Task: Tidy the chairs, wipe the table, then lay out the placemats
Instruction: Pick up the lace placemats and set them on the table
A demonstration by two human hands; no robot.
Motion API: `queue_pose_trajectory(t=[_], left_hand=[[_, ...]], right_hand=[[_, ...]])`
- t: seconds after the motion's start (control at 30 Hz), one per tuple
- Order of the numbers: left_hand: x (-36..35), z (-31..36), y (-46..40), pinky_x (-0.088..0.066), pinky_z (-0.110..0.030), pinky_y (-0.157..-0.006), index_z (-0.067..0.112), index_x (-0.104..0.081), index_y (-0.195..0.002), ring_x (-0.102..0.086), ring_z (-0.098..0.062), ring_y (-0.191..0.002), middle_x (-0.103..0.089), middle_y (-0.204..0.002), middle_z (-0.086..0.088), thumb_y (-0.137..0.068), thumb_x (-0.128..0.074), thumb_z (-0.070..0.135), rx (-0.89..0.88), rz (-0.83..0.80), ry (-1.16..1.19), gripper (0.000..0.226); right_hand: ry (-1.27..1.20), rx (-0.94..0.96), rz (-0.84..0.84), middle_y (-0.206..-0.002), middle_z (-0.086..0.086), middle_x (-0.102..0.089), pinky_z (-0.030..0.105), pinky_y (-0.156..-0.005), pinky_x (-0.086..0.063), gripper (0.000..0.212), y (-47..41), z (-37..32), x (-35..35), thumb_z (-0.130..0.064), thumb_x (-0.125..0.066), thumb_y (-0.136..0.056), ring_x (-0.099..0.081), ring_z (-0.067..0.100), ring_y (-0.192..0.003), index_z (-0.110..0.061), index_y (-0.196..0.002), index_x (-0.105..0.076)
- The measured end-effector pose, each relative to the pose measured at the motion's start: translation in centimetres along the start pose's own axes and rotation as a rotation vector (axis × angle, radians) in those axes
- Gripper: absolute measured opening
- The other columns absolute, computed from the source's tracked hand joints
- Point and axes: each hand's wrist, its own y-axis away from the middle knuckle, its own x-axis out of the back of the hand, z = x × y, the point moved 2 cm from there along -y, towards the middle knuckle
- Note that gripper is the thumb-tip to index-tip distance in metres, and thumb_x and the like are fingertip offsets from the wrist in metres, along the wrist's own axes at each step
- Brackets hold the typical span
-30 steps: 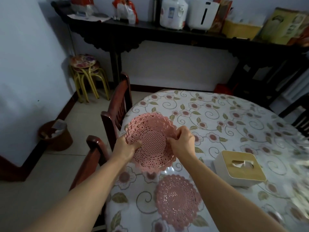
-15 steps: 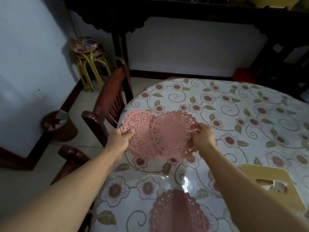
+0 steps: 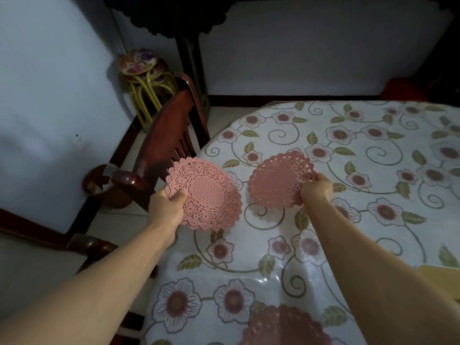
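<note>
Left hand [image 3: 167, 207], right hand [image 3: 315, 190] each pinch pink placemat, seemingly lifted.

We see three pink placemats, all in a pierced lace pattern with scalloped rims: the left mat [image 3: 211, 195], the right mat [image 3: 278, 181], and a darker, shadowed near mat [image 3: 283, 327] at the bottom edge. The table [image 3: 373, 185] wears a white cloth printed with pale pink flowers with maroon centres, olive-green leaves and grey-brown curling scrolls, under a glossy clear sheet. The chair [image 3: 164, 143] on the left is dark reddish-brown wood. The far stools [image 3: 142, 68] have yellow legs and floral seats in purple and pink. The wall [image 3: 49, 95] reads pale blue-white, with a dark brown skirting. A tan box [image 3: 440, 272] shows at the right edge.
</note>
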Motion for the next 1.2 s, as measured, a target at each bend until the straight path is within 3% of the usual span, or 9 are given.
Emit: queue_pose_trajectory(t=[0.1,0.23,0.33,0.4,0.6,0.73,0.83,1.0,1.2], left_hand=[[-0.5,-0.1,-0.1,-0.046,-0.021,-0.062,0.011,-0.064,-0.109,-0.061,-0.007,-0.077,-0.065,-0.086,0.006,-0.091,-0.058,0.016,0.003,-0.011,0.011,0.019],[-1.1,0.0,0.8,-0.049,-0.025,-0.069,0.011,-0.063,-0.11,-0.063,-0.012,-0.083,-0.066,-0.092,0.003,-0.091,-0.058,0.016,0.022,-0.031,0.007,0.02],[-1.1,0.4,2.0,-0.05,-0.029,-0.077,0.008,-0.062,-0.113,-0.063,-0.017,-0.087,-0.066,-0.098,-0.001,-0.09,-0.059,0.015,0.021,-0.043,0.015,0.024],[-1.0,0.8,3.0,-0.05,-0.03,-0.078,0.006,-0.062,-0.114,-0.063,-0.018,-0.087,-0.066,-0.099,-0.003,-0.09,-0.06,0.016,0.016,-0.053,0.006,0.026],[0.1,3.1,8.4,-0.05,-0.046,-0.094,0.006,-0.06,-0.118,-0.064,-0.026,-0.1,-0.067,-0.113,-0.01,-0.088,-0.063,0.023,-0.028,-0.167,-0.022,0.035],[2.1,4.6,13.5,-0.044,-0.046,-0.102,0.008,-0.051,-0.129,-0.057,-0.028,-0.115,-0.059,-0.127,-0.01,-0.085,-0.064,0.034,-0.102,-0.227,-0.078,0.053],[3.8,5.0,17.9,-0.043,-0.043,-0.102,0.005,-0.051,-0.127,-0.056,-0.028,-0.115,-0.06,-0.126,-0.011,-0.084,-0.066,0.032,-0.158,-0.265,-0.066,0.053],[6.3,4.7,25.1,-0.038,-0.044,-0.107,0.003,-0.04,-0.137,-0.047,-0.032,-0.126,-0.048,-0.14,-0.015,-0.083,-0.065,0.038,-0.211,-0.345,-0.095,0.069],[6.7,4.8,32.9,-0.04,-0.038,-0.103,0.002,-0.046,-0.132,-0.051,-0.033,-0.12,-0.053,-0.133,-0.016,-0.085,-0.065,0.033,-0.267,-0.47,-0.09,0.06]], right_hand=[[0.067,0.003,-0.007,-0.095,0.012,-0.066,0.024,-0.049,-0.048,0.042,0.1,0.5,-0.6,0.009,-0.038,-0.085,-0.062,0.025,-0.069,-0.01,-0.117,-0.056],[0.128,0.008,-0.086,-0.128,0.02,-0.051,0.037,-0.07,-0.054,0.059,1.0,1.5,-0.9,-0.005,-0.058,-0.084,-0.057,0.031,-0.097,-0.007,-0.137,-0.033],[0.273,0.103,-0.172,-0.155,0.012,-0.012,0.049,-0.106,-0.035,0.086,2.2,1.5,-0.3,-0.019,-0.067,-0.084,-0.025,0.037,-0.137,-0.019,-0.148,-0.01],[0.317,0.174,-0.22,-0.157,0.012,-0.005,0.052,-0.114,-0.023,0.091,3.5,1.1,0.5,-0.026,-0.071,-0.081,-0.011,0.035,-0.143,-0.019,-0.149,-0.011],[0.101,0.109,-0.535,-0.153,0.014,-0.025,0.054,-0.106,-0.035,0.088,11.7,-1.0,4.5,-0.042,-0.069,-0.08,-0.036,0.036,-0.133,-0.018,-0.147,-0.017],[0.124,0.132,-0.646,-0.127,0.017,-0.052,0.045,-0.095,-0.048,0.069,18.9,-1.6,7.9,-0.046,-0.067,-0.081,-0.054,0.031,-0.111,-0.006,-0.132,-0.042],[0.081,0.166,-0.533,-0.104,0.014,-0.063,0.036,-0.079,-0.054,0.053,23.7,-0.9,11.6,-0.035,-0.071,-0.081,-0.061,0.023,-0.084,-0.003,-0.118,-0.053],[0.072,0.256,-0.293,-0.102,0.005,-0.06,0.025,-0.054,-0.045,0.059,31.1,1.3,18.0,-0.021,-0.076,-0.077,-0.058,0.015,-0.076,-0.013,-0.125,-0.042],[0.016,0.29,-0.037,-0.084,0.002,-0.06,0.025,-0.053,-0.052,0.035,37.0,4.6,26.4,-0.014,-0.077,-0.075,-0.06,0.012,-0.066,-0.014,-0.1,-0.052]])
